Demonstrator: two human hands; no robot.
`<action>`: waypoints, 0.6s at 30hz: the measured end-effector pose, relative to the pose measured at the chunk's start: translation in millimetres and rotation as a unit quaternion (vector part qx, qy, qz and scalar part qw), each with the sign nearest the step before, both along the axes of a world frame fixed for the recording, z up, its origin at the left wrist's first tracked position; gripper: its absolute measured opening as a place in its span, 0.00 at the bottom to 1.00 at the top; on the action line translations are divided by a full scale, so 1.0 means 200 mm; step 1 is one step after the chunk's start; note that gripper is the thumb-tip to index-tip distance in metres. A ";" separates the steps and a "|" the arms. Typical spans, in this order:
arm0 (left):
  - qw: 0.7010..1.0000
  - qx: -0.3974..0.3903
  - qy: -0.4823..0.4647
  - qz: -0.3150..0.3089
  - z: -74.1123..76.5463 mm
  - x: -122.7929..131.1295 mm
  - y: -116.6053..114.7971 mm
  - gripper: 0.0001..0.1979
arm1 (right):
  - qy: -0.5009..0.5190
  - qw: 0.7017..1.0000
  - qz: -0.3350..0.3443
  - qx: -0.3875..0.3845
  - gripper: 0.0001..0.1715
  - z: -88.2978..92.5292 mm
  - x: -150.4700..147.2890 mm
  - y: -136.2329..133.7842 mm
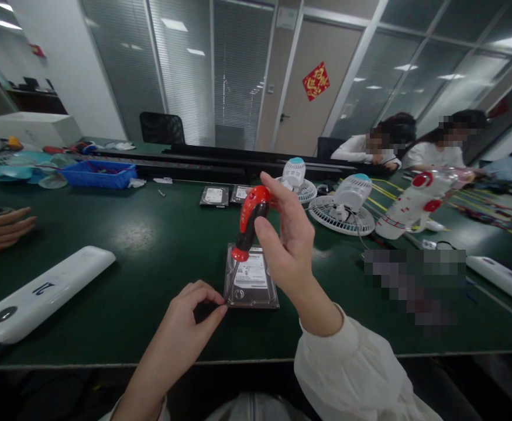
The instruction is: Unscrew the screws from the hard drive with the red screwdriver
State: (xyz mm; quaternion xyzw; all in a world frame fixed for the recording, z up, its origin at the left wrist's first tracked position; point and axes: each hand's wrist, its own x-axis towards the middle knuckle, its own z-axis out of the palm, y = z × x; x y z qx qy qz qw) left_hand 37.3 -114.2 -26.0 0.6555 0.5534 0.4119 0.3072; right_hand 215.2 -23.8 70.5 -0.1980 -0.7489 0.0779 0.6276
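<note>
My right hand [288, 245] is closed round the red-and-black handle of a screwdriver [252, 219], with the index finger raised over its top. The screwdriver leans a little, its thin shaft running down to the lower left corner of a hard drive [253, 286]. That drive lies flat on the green table in front of me, label side up. At the same corner my left hand [196, 310] pinches with thumb and fingertips, touching the drive's edge beside the screwdriver tip. Any screw there is too small to make out.
Two more hard drives [214, 196] lie farther back, beside white fans [341, 207]. A blue bin [99, 174] stands back left. A white numbered device [47, 295] lies left, near another person's hand [1, 231]. On the right stands a white-and-red bottle [413, 202]; co-workers sit beyond.
</note>
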 end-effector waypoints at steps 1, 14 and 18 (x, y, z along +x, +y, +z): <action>1.000 -0.001 0.000 0.001 0.00 0.00 0.00 0.05 | 0.000 1.000 -0.003 -0.001 0.26 0.00 0.00 0.00; 1.000 0.017 0.000 0.001 -0.02 -0.01 0.00 0.04 | 0.002 0.999 0.038 -0.013 0.26 0.00 -0.01 0.00; 1.000 0.019 -0.004 -0.001 -0.02 0.00 0.00 0.04 | -0.001 1.000 0.019 -0.015 0.29 0.01 -0.01 -0.01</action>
